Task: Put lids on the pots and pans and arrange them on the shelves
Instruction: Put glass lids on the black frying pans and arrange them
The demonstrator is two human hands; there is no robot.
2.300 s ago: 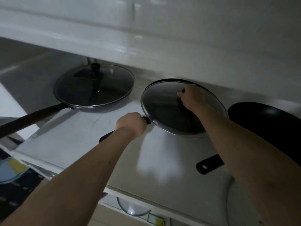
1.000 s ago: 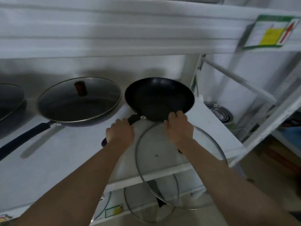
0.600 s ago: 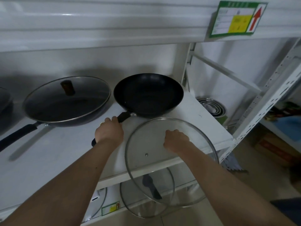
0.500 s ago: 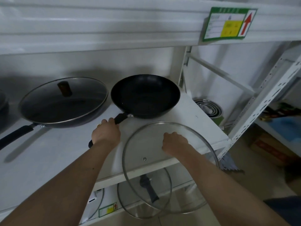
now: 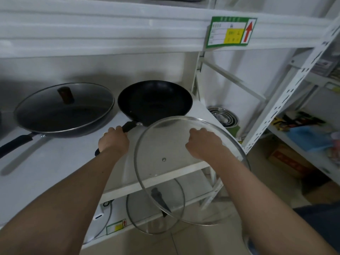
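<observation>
An uncovered black wok (image 5: 154, 102) sits on the white shelf (image 5: 60, 162), at its right end. My left hand (image 5: 113, 142) is closed around the wok's black handle (image 5: 128, 127). My right hand (image 5: 204, 142) grips the far rim of a large clear glass lid (image 5: 165, 173), held tilted in front of the shelf edge, its top rim overlapping the wok's near side. To the left stands a bigger pan (image 5: 62, 111) covered by a glass lid with a dark knob.
On the lower shelf lies another glass lid (image 5: 145, 216) with a black handle. Stacked steel bowls (image 5: 223, 115) sit behind the white perforated upright (image 5: 287, 89). A green label (image 5: 230, 32) hangs on the upper shelf edge. Boxes and bags are at the right.
The glass lid has risen a little toward the wok's near rim in my right hand. My left hand stays on the wok handle.
</observation>
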